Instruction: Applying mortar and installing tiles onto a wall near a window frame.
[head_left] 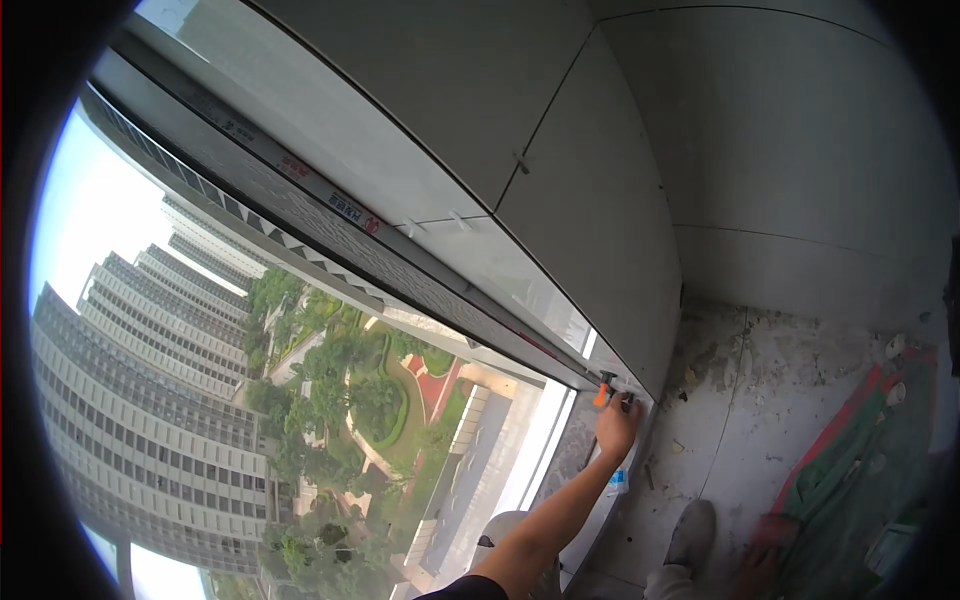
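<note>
Forearm first: one bare arm rises from the bottom edge toward the sill, its hand (617, 425) closed around a small orange-and-black tool (604, 388) that sits at the low corner where the window frame (420, 290) meets the grey wall tiles (600, 230). Which arm it is is not certain; it reads as the left hand, fingers wrapped on the tool, while the other hand seems to lie blurred at the lower right near the green mat (850, 470), its grip impossible to tell. Small white spacers (460, 218) stick out of the tile joints above the tool, further up the wall. Judging by the pose, the work at the corner would go best with the tool kept square to the joint and pressed evenly, the wrist braced on the sill so nothing slips toward the glass. Below the tool, a small blue-and-white object (617, 482) lies on the ledge beside the wrist. Right of the tool, a grey shoe (692, 535) stands on a bare, mortar-stained floor (760, 370), with the mat and scattered debris beyond. Left of the tool, the pane looks out on tower blocks (140, 420) and a garden far below. The narrow ledge and the tight corner leave little room for the hand.
</note>
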